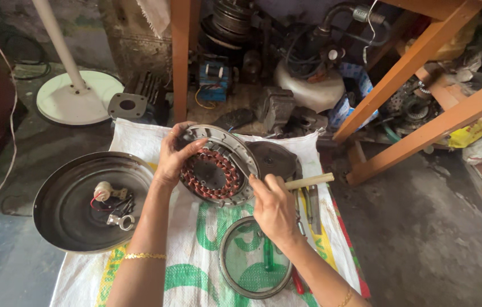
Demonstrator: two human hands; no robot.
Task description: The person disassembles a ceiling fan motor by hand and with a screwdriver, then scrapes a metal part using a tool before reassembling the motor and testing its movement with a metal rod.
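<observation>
Stator assembly [216,167] of a fan motor, round, with copper-coloured windings set in a grey metal ring, is seen tilted up on edge above a white woven sack [195,227] with green print, spread on the floor. It is gripped at its upper left rim by the left hand [174,156], fingers curled over the ring. The right hand [274,207] is clenched around a pale wooden tool handle [309,181], held just beside the stator's lower right edge; the tool's working end is hidden by the hand. A thin metal ring [255,257] is laid flat on the sack below the right hand. A dark round metal pan [59,210], holding a small capacitor with red and black wires [110,202], is placed to the left. A white fan base [73,99] is stood further back, and orange wooden bench legs [423,96] are seen at the upper right.
</observation>
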